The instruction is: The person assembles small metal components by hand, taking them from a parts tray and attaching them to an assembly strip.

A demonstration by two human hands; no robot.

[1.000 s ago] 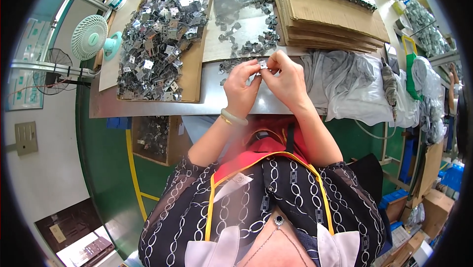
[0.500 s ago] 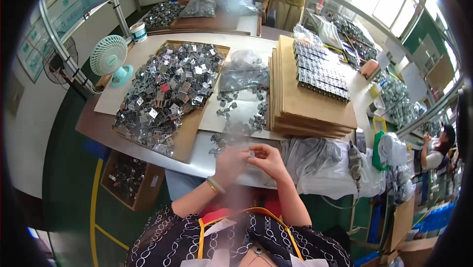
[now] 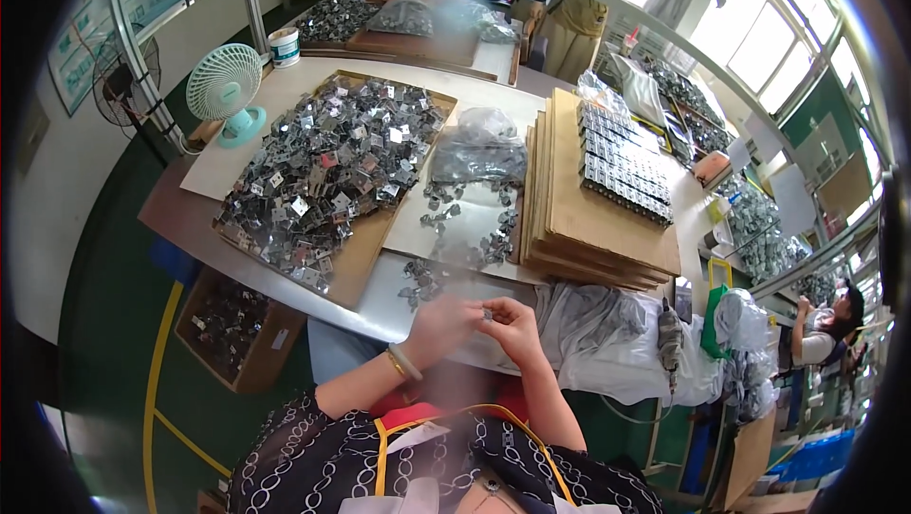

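My two hands meet over the near edge of the table, in front of my body. My right hand (image 3: 514,332) pinches a small metal part (image 3: 488,315) between thumb and fingers. Against it, my left hand (image 3: 438,332) is closed, its fingers bent toward the same spot; a hazy smear hides what they grip. Just beyond the hands lie loose small dark metal pieces (image 3: 422,279) on the table. To the left, a cardboard tray (image 3: 372,246) bears a large heap of metal brackets (image 3: 327,177).
Right of the loose pieces is a cardboard stack (image 3: 607,237) topped with rows of metal assemblies (image 3: 622,163). A clear plastic bag (image 3: 479,153) lies behind. A power screwdriver (image 3: 670,338) rests on white plastic at right. A fan (image 3: 225,87) stands far left; a parts box (image 3: 237,334) sits below.
My view has shifted slightly, so the table and hands sit a little differently in the picture. Both hands stay together, with the small part now showing more clearly between them.
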